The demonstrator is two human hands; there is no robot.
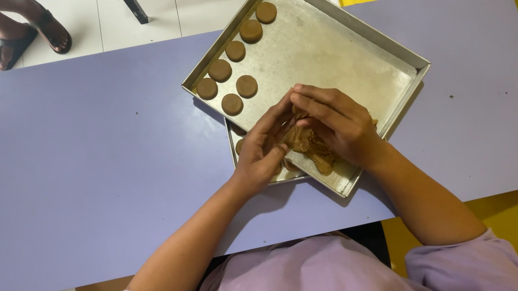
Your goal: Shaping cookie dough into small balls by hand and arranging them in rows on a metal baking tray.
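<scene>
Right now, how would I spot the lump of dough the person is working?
Find the square metal tray lying cornerwise on the lilac table. At its near corner both hands meet around a ragged brown dough lump, unlike the smooth round discs lined along the far edge.

Round brown dough discs (pixel 231 67): seven in the upper tray, five in a row along its edge and two beside them
Metal trays: two, a square upper tray (pixel 354 47) lying over a lower tray (pixel 234 135)
Dough lumps (pixel 309 146): one
Hands: two, left hand (pixel 263 148) and right hand (pixel 339 124)
Table (pixel 69 168): one
Sandalled feet (pixel 23 34): two
</scene>
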